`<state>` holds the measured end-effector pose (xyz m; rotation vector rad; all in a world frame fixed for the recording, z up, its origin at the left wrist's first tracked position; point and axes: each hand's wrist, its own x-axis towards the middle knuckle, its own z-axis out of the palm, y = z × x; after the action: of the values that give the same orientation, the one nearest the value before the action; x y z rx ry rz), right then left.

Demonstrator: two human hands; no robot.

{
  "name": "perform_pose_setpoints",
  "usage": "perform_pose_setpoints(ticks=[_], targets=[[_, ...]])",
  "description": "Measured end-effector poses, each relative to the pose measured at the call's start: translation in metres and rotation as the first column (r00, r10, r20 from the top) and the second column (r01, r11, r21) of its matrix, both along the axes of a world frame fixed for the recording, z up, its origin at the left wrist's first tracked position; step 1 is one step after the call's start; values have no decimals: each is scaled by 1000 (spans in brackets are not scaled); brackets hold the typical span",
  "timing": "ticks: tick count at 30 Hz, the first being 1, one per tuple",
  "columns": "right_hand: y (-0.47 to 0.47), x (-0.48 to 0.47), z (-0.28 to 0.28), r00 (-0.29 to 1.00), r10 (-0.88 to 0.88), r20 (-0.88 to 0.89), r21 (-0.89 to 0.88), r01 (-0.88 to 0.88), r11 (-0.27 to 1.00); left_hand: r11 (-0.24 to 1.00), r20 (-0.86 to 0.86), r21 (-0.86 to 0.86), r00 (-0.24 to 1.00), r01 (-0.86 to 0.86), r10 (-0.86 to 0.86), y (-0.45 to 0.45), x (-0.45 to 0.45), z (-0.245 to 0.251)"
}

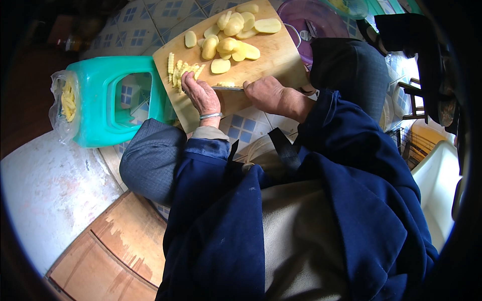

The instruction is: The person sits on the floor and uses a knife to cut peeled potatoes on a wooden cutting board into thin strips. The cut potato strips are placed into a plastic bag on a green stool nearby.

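Observation:
My right hand (265, 94) grips a cutter with a thin metal blade (229, 88), seen nearly edge-on at the near side of a wooden cutting board (276, 62). A few crinkle-cut potato pieces (226, 84) lie against the blade's far side. At the board's left part, my left hand (201, 94) touches a pile of crinkle-cut potato strips (180, 71); its curved fingers partly cover them, and whether it grips any is hidden. Peeled potato halves and slices (233, 24) are heaped toward the far side. One flat slice (220, 66) lies closer to my hands.
A green plastic stool (98, 101) lies left of the board. Beside it, a clear plastic bag (62, 113) holds potato strips (68, 99). A purple basin (320, 19) stands beyond the board's right side. My knees flank the board, above a tiled floor (241, 126).

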<state>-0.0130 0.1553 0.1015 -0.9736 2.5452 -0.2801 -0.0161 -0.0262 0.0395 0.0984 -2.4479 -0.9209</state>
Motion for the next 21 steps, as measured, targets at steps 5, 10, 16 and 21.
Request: perform_pose_setpoints(ticks=[5,10,16,21], targets=[[-6,-1,-5,1000,3,17,56,-4,998,999,105,39,994,8,-12,-5,0,-8],[-2,-1,-10,999,-43,27,-10,43,999,991,67,111,996,-72,65,5,16,-2],[0,-12,-11,983,-106,147,6,106,994,926,102,-216,950,310,-294,15,51,-9],[2,-14,-10,972,-136,191,-19,143,990,863,71,-330,921,383,-382,9,52,-19]])
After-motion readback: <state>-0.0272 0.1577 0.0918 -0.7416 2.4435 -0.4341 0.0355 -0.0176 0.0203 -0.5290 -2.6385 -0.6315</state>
